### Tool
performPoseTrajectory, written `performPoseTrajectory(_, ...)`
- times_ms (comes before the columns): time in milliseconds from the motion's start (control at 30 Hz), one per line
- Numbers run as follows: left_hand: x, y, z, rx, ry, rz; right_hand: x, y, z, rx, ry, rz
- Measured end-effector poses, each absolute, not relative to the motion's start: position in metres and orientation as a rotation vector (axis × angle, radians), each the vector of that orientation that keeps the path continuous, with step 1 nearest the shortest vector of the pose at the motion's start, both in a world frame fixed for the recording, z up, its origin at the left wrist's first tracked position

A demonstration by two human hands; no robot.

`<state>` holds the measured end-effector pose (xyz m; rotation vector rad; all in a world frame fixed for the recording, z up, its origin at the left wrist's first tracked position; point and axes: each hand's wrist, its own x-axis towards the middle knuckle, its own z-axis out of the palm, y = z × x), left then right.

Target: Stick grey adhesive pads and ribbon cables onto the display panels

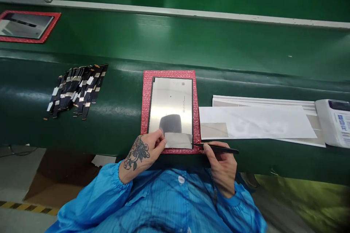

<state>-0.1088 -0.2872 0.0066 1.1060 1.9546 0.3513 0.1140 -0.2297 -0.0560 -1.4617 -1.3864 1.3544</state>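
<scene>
A silvery display panel (171,98) with a thin black border lies on a red bubble-wrap sheet (146,94) in front of me. Across the panel's near end is a pale grey rectangular film (179,141). Thumb and fingers of my left hand (149,145) are closed in a pinch on the film's left end. My right hand (221,162) grips black tweezers (221,149), whose tips reach the film's right edge. Whether the tips pinch the film is too small to tell. A dark reflection shows on the panel above the film.
Several black flex cables (78,89) lie in a pile at left. White sheets (262,120) with grey film pieces spread to the right, beside a white device (335,123). Another panel (27,25) on red wrap sits far left. A pale rail (175,11) crosses behind the green bench.
</scene>
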Motion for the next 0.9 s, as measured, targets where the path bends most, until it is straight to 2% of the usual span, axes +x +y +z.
performPoseTrajectory(900,-0.105,-0.298,-0.003,1.343,2.011,0.484,0.115,-0.230,-0.054,-1.516,-1.455,1.323)
